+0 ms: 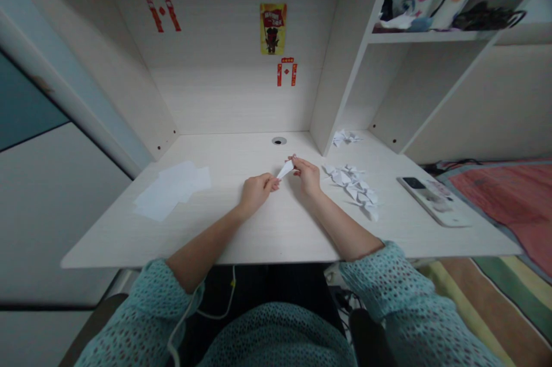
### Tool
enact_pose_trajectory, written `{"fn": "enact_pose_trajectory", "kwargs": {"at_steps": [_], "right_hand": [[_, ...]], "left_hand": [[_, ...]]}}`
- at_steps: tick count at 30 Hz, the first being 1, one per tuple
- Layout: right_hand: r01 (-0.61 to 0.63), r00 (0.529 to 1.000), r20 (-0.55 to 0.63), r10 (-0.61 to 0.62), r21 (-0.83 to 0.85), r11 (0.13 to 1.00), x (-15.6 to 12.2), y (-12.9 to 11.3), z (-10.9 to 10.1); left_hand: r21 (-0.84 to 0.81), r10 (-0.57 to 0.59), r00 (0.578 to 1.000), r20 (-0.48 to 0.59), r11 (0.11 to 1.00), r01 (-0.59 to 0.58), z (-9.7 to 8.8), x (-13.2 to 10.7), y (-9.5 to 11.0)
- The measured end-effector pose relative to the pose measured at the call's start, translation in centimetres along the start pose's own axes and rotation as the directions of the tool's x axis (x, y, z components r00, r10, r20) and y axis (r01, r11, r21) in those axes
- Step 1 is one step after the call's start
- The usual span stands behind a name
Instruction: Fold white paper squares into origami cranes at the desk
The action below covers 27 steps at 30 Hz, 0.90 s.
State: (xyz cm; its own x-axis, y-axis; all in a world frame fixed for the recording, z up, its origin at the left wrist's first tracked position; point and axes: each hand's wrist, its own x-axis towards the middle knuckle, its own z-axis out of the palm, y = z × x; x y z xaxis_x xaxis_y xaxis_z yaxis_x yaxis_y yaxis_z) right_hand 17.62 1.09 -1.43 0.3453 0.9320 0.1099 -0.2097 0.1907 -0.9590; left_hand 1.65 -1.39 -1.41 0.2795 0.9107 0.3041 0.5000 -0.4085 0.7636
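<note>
A narrow, pointed piece of folded white paper (285,169) is held at a slant between my two hands, above the middle of the desk. My left hand (257,190) pinches its lower left end. At the upper right end, my right hand (307,175) has its fingers closed on the paper. Just right of my right hand lies a cluster of small folded paper shapes (354,186), white and pointed. Flat white paper sheets (172,187) are spread, overlapping, on the left part of the desk.
More folded paper pieces (345,137) lie at the back right, beside the upright divider (345,68). A phone (431,200) rests near the desk's right side. A round cable hole (279,141) is at the back. A white cable (226,304) hangs below the front edge.
</note>
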Motion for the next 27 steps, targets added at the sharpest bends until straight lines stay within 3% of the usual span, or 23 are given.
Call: {"fn": "enact_pose_trajectory", "kwargs": {"at_steps": [3, 9, 16, 21, 23, 27], "right_hand": [[0.011, 0.999, 0.041, -0.011, 0.015, 1.0, -0.2, 0.0, 0.3], [-0.035, 0.957, 0.283, 0.063, -0.102, 0.994, -0.9, 0.3, 0.9], [-0.034, 0.979, 0.199, 0.044, -0.052, 0.998, -1.0, 1.1, 1.0], [-0.003, 0.999, 0.035, 0.002, 0.014, 1.0, 0.5, 0.4, -0.3], [0.035, 0.997, 0.071, -0.033, -0.021, 0.999, 0.8, 0.1, -0.5], [0.029, 0.965, 0.264, -0.007, -0.077, 0.997, 0.3, 0.3, 0.2]], "left_hand": [[-0.056, -0.042, 0.998, -0.051, 0.998, 0.039, 0.0, 0.2, -0.5], [-0.212, -0.129, 0.986, -0.102, 0.972, 0.105, 0.0, 0.5, -1.4], [-0.118, -0.078, 0.995, -0.055, 0.99, 0.071, 0.2, 0.0, -1.0], [-0.11, -0.081, 0.997, -0.003, 0.991, 0.08, 0.2, -0.2, -0.8], [-0.184, -0.097, 0.995, -0.029, 0.979, 0.09, 0.0, 0.0, -0.8], [-0.366, -0.184, 0.974, -0.134, 0.922, 0.124, -0.8, 0.7, -1.0]]}}
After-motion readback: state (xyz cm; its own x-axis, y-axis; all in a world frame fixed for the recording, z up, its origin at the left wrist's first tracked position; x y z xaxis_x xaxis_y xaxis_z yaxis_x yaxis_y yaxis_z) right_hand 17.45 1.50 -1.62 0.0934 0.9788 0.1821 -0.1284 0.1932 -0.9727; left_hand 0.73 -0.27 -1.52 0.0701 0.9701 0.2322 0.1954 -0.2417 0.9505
